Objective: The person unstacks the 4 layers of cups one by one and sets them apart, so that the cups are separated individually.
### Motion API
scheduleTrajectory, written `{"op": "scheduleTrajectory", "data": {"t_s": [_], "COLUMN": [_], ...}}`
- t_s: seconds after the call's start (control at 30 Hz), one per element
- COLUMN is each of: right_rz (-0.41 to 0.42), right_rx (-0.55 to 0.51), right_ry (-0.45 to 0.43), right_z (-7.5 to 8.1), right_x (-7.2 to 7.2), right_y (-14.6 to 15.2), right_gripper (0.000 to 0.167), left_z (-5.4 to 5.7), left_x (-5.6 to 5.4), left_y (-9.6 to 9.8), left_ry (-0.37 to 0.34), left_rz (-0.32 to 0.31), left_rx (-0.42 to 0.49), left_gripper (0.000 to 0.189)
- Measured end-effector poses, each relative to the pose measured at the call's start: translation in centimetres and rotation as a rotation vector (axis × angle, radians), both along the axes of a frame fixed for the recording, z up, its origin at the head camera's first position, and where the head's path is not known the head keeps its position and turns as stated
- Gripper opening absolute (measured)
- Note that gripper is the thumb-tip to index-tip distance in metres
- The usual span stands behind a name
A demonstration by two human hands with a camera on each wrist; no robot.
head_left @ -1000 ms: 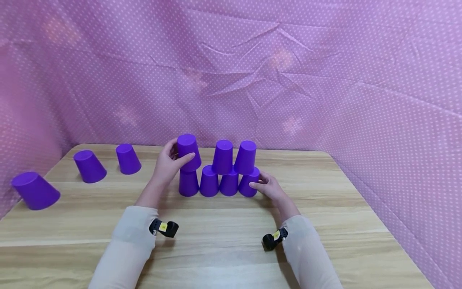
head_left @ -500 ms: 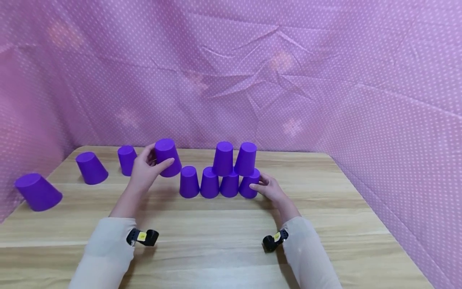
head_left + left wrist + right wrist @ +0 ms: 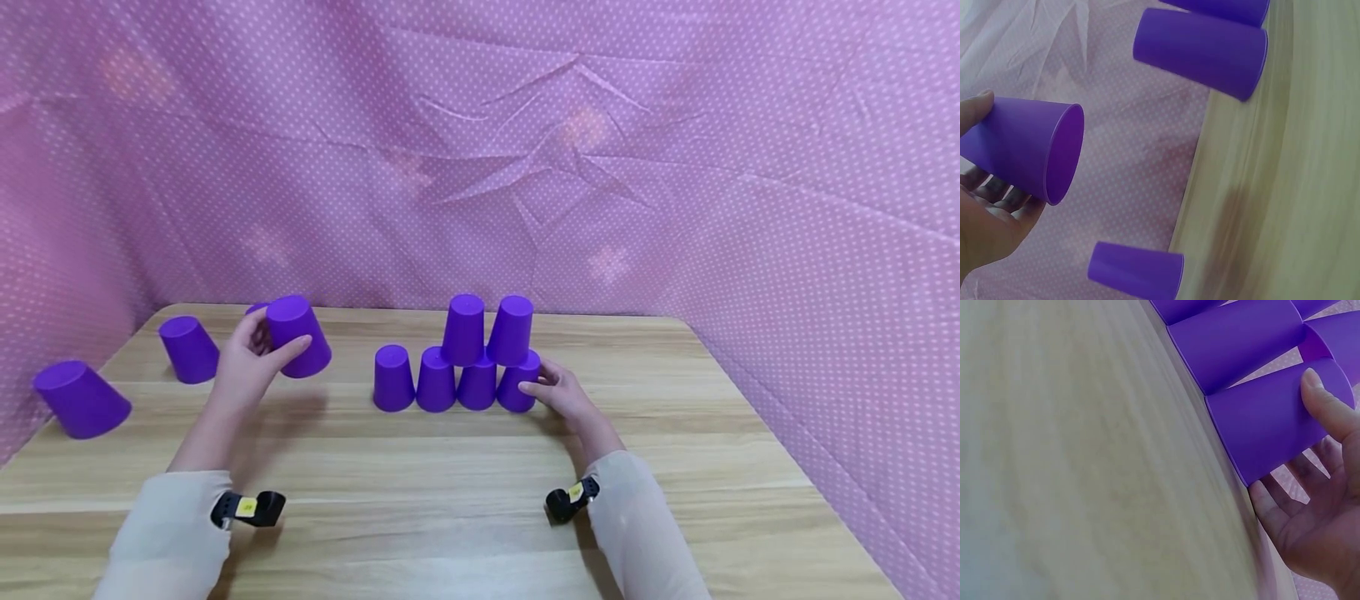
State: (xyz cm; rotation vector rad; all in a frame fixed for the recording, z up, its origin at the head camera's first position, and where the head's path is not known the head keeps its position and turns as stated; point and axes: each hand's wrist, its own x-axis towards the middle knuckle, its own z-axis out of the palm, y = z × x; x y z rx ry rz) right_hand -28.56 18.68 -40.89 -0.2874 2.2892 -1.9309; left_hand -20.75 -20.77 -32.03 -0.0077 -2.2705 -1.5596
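Note:
My left hand grips an upside-down purple plastic cup and holds it above the table, left of the cup stack. In the left wrist view the held cup shows its open rim. At the stack, my right hand holds the rightmost bottom cup between thumb and fingers; the right wrist view shows the thumb on the side of that cup. The bottom row has several upturned cups, the leftmost cup slightly apart. Two upper cups, left and right, rest across the right part of the row.
Upturned purple cups stand at the left: one at the far left edge, another cup behind it, and a third cup mostly hidden by my left hand. A pink dotted cloth hangs around the wooden table.
My left hand has lifted its cup off the leftmost bottom cup's top area and carried it left, now overlapping a back cup. The right hand has stayed at the stack.

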Motion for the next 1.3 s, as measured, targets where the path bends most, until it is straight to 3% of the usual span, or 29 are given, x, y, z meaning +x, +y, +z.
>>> {"op": "scheduleTrajectory", "data": {"t_s": [0.3,0.77,0.97,1.13,1.3], "right_rz": [-0.002,-0.020,-0.022,-0.021,-0.032], "right_rx": [-0.017,-0.015,-0.012,-0.007,0.010], "right_ry": [-0.005,0.002,-0.004,-0.001,-0.001], "right_z": [0.2,-0.3,-0.2,-0.3,-0.3], "right_x": [0.2,-0.1,-0.1,-0.1,0.0], "right_y": [-0.1,-0.2,-0.2,-0.2,-0.1], "right_gripper": [0.054,0.053,0.054,0.054,0.056], "left_z": [-0.8,-1.5,-2.5,-3.4,-3.9], "left_x": [0.9,1.8,1.8,1.6,1.7], "left_y": [-2.0,-5.5,-7.3,-8.6,-9.4], "left_ry": [0.039,-0.052,-0.071,-0.127,-0.158], "left_rz": [0.064,0.139,0.161,0.207,0.189], "left_rx": [-0.039,-0.020,0.000,0.019,0.039], "left_gripper": [0.059,0.065,0.065,0.069,0.075]}}
